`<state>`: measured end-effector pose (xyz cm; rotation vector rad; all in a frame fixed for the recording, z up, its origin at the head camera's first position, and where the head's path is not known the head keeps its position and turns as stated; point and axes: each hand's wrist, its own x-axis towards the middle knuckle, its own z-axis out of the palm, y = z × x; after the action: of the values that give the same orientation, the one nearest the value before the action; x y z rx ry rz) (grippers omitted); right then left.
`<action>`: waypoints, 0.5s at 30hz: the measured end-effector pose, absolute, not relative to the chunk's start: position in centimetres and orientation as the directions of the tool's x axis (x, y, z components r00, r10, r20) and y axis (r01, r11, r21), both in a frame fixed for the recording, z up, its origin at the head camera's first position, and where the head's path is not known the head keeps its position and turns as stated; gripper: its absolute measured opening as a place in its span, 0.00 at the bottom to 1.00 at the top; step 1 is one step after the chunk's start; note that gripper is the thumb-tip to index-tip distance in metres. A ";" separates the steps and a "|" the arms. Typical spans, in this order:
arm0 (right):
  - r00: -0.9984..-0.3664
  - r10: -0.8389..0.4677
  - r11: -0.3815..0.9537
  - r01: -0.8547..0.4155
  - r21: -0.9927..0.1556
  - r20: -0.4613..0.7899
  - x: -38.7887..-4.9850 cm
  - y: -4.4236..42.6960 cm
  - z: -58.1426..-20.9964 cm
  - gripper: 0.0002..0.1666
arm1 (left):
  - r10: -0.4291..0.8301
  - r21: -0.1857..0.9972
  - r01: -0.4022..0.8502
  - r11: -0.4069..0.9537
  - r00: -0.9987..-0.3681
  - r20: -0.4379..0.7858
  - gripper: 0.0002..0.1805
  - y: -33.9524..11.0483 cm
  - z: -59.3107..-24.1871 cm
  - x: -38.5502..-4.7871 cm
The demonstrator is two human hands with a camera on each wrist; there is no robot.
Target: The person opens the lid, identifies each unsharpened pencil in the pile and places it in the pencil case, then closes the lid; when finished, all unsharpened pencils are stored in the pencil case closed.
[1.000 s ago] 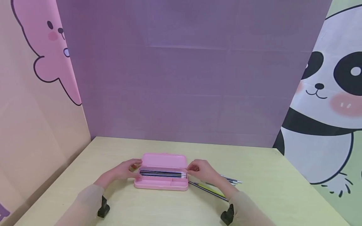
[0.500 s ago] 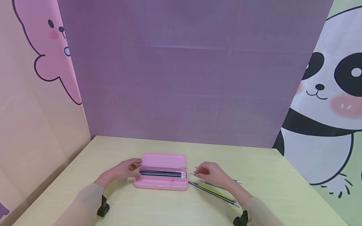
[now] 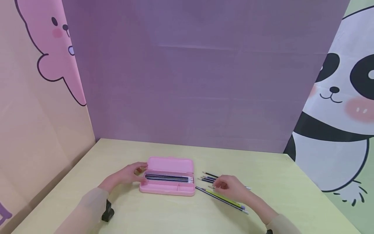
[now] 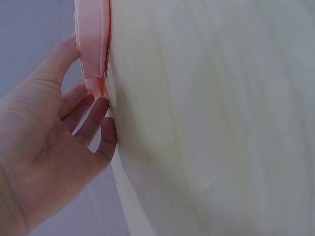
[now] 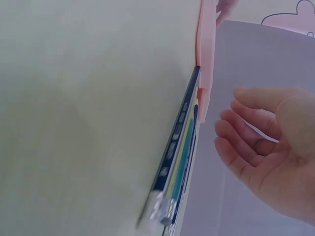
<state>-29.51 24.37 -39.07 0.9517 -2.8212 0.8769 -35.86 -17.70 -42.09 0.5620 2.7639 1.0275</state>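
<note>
A pink pencil case (image 3: 155,189) lies with its lid up on the table, several dark striped pencils (image 3: 169,177) in its long rear compartment. My left hand (image 3: 128,174) holds the case's left end, thumb at the base and fingers by the lid; the left wrist view shows the thumb against the pink side. To the right, my right hand (image 3: 232,188) hovers over loose pencils, its fingers loosely bent with nothing between them, as the right wrist view shows. Under it lie a yellow-green pencil (image 3: 225,199), a dark striped pencil (image 3: 201,188) and further dark pencils (image 3: 208,178), partly hidden by the hand.
The light wooden table (image 3: 163,214) ends at a purple backdrop (image 3: 187,81). A panda picture (image 3: 336,123) is on the right wall and a pink bear picture (image 3: 43,39) on the left. The case's small front-right compartment holds nothing visible.
My right hand has left the case's right end and moved right over the loose pencils, empty. More of their tips show now. My left hand has stayed at the case.
</note>
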 end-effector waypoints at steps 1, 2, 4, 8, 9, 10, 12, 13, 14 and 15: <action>-0.810 -0.548 0.650 -0.570 -0.502 0.209 -29.4 24.6 -39.1 0.07 | 0.389 0.653 0.295 0.698 -0.921 -0.001 0.42 -17.7 -42.0 -35.9; -0.809 -0.550 0.650 -0.570 -0.503 0.208 -29.3 24.8 -39.1 0.08 | 0.391 0.650 0.298 0.699 -0.920 0.001 0.41 -17.7 -41.9 -35.9; -0.809 -0.550 0.647 -0.569 -0.507 0.206 -29.1 25.1 -39.1 0.08 | 0.387 0.647 0.295 0.703 -0.922 0.000 0.41 -17.7 -41.8 -35.9; -0.807 -0.558 0.644 -0.569 -0.511 0.194 -28.5 25.7 -39.2 0.08 | 0.382 0.648 0.291 0.704 -0.924 0.000 0.41 -17.7 -41.8 -36.0; -0.805 -0.562 0.643 -0.570 -0.512 0.190 -28.4 25.8 -39.2 0.07 | 0.384 0.648 0.292 0.704 -0.923 0.000 0.41 -17.7 -41.8 -36.0; -0.802 -0.567 0.640 -0.573 -0.511 0.189 -28.2 26.0 -39.3 0.07 | 0.386 0.648 0.294 0.702 -0.922 0.000 0.41 -17.7 -41.9 -36.0; -0.795 -0.578 0.635 -0.580 -0.510 0.185 -28.0 26.3 -39.4 0.07 | 0.390 0.657 0.294 0.694 -0.921 0.000 0.42 -17.7 -42.0 -36.0; -0.793 -0.582 0.631 -0.580 -0.514 0.180 -27.9 26.4 -39.4 0.07 | 0.393 0.659 0.296 0.691 -0.920 0.001 0.42 -17.8 -42.0 -36.0; -0.790 -0.587 0.628 -0.582 -0.516 0.178 -27.8 26.5 -39.5 0.07 | 0.396 0.661 0.299 0.688 -0.918 0.003 0.42 -17.8 -42.1 -36.0; -0.788 -0.590 0.624 -0.583 -0.520 0.176 -27.7 26.6 -39.6 0.07 | 0.400 0.661 0.304 0.686 -0.917 0.006 0.42 -17.8 -42.1 -36.0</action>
<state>-27.72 26.63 -39.59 1.0258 -2.8420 0.9029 -36.01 -17.79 -42.11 0.5780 2.7558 1.0423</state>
